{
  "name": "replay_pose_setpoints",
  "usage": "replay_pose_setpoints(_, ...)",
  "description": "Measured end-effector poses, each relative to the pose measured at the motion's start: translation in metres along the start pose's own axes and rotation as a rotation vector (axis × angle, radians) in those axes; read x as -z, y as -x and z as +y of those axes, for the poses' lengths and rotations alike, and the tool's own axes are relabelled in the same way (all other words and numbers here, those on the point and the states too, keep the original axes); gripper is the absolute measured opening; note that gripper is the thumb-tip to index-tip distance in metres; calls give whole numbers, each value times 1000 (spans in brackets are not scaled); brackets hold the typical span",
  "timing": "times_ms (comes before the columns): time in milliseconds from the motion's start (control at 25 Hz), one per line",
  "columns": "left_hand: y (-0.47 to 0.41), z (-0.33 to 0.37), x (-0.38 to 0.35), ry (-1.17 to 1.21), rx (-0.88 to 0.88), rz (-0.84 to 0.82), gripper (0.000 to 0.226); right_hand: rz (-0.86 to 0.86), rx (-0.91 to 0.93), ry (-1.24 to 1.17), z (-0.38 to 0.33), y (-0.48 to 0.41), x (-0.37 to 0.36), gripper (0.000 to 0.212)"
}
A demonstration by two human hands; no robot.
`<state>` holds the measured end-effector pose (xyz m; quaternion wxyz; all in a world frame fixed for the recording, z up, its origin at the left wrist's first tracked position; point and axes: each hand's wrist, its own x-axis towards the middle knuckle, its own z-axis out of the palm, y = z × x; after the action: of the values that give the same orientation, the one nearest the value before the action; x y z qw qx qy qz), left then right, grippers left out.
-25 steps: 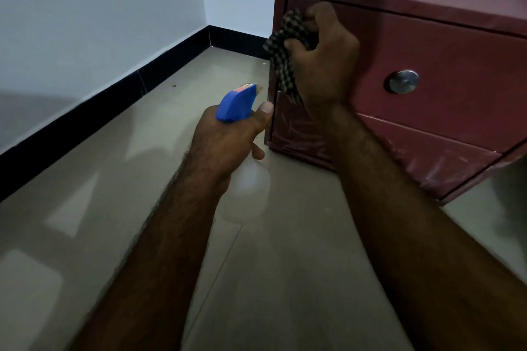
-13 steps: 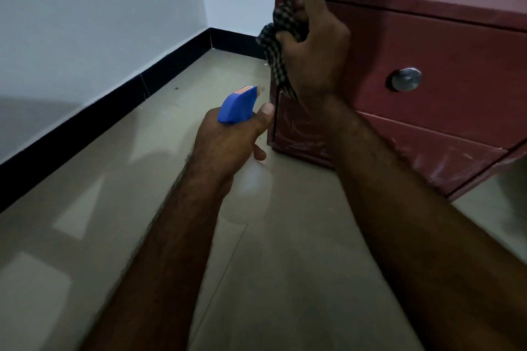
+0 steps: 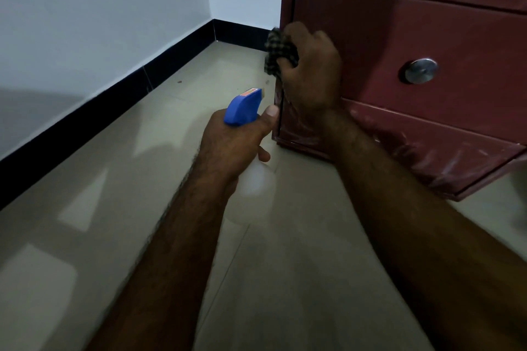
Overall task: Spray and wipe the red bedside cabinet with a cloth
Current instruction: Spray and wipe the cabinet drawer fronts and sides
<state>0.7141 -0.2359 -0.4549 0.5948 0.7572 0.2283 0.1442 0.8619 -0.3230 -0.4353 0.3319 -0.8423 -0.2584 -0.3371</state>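
My right hand bunches the soft, limp cloth against the cabinet corner, while my left hand grips the light, slippery bottle by its neck.

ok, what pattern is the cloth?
The cloth is a dark and pale check; head view.

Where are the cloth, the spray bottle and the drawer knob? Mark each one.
cloth [image 3: 278,51]: head view, on its bunched checked folds.
spray bottle [image 3: 242,107]: head view, on the blue trigger head.
drawer knob [image 3: 421,71]: head view, centre of its metal face.
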Motion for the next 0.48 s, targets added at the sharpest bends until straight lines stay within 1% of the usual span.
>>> replay_pose_setpoints(80, 1, -1, 0, 0, 5, 6, 25, -83, -21, 26, 3, 11, -6, 35)
replay_pose_setpoints(120, 0, -2, 0, -3, 4, 14, 26, -88, -39, 34, 2, 13, -8, 36)
replay_pose_setpoints(240, 0, -2, 1, -20, 2, 29, 28, -32, -45, 76, -6, 8, -10, 37)
replay_pose_setpoints(320, 1, 0, 1, -13, 2, 26, 28, -30, -30, 89, -8, 11, -12, 37)
replay_pose_setpoints(400, 2, 1, 2, -12, -1, 22, 28, -105, -35, 115, -6, 18, -16, 38)
replay_pose_setpoints(480, 3, 4, 3, -17, -10, 14, 27, -174, -81, 120, -3, 22, -19, 38)
